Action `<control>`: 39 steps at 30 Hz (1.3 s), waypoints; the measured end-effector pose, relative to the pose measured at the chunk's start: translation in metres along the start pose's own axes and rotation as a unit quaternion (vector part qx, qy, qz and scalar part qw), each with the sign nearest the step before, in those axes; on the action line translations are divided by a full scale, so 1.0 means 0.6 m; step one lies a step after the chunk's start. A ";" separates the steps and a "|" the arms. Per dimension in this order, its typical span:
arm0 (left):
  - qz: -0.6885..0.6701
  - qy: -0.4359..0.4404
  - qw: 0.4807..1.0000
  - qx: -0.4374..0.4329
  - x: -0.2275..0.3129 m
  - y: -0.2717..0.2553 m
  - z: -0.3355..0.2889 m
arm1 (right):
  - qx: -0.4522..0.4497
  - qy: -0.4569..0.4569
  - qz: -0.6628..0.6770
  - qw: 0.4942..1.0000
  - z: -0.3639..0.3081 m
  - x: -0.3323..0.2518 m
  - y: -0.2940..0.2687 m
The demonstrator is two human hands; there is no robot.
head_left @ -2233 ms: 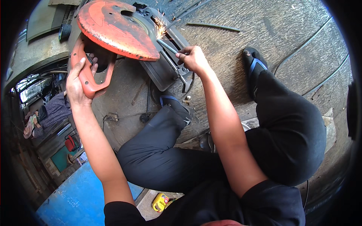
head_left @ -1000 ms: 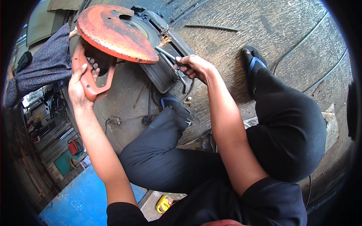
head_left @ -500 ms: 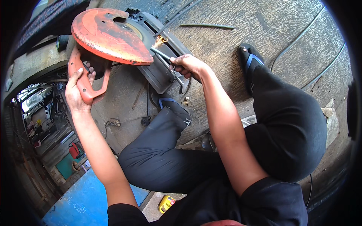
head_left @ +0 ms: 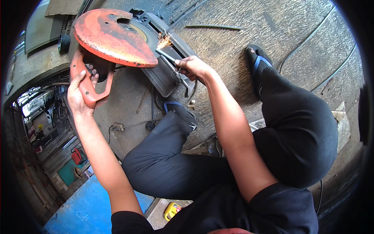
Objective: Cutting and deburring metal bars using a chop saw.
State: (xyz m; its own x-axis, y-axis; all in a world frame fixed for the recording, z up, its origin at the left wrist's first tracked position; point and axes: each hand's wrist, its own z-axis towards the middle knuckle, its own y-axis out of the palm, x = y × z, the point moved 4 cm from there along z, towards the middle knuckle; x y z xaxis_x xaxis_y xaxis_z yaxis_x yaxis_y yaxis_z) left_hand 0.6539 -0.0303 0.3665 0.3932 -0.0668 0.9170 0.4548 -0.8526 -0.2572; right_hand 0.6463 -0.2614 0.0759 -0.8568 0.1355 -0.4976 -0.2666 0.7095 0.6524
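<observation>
**Rod meeting disc, sparks fanning out**

Nearest, the person's legs in loose black trousers [head_left: 298, 134] are bending wide. The left hand [head_left: 79, 99] is wrapping a looped orange plastic handle [head_left: 92, 96], its fingertips curling inside the loop. The right hand [head_left: 196, 67] is gripping a slim grey metal rod [head_left: 166, 55]; more curled fingers are showing than two seconds ago, so the hold is looking fuller.

Past the scuffed round orange metal guard [head_left: 109, 39], the rod's tip is lying at the rim of a pale flat disc [head_left: 142, 33]; glare is blurring the exact contact. Orange sparks [head_left: 164, 40] are spreading slightly wider than half a second ago, suggesting grinding is continuing.

Farther off, a loose grey rod-like length [head_left: 213, 27] is lying on the floor. The dark patterned garment, upper left, is no longer showing.
</observation>
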 end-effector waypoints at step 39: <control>0.002 -0.003 1.000 0.015 0.005 0.014 -0.009 | 0.150 -0.115 -0.277 0.942 0.014 -0.014 0.008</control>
State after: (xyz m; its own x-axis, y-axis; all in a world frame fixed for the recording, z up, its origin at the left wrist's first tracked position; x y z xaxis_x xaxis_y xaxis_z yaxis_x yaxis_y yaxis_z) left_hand 0.6547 -0.0407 0.3686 0.3993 -0.0670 0.9144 0.4772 -0.8364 -0.2696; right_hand 0.6558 -0.2534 0.0786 -0.4946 -0.1911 -0.8479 -0.4779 0.8746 0.0817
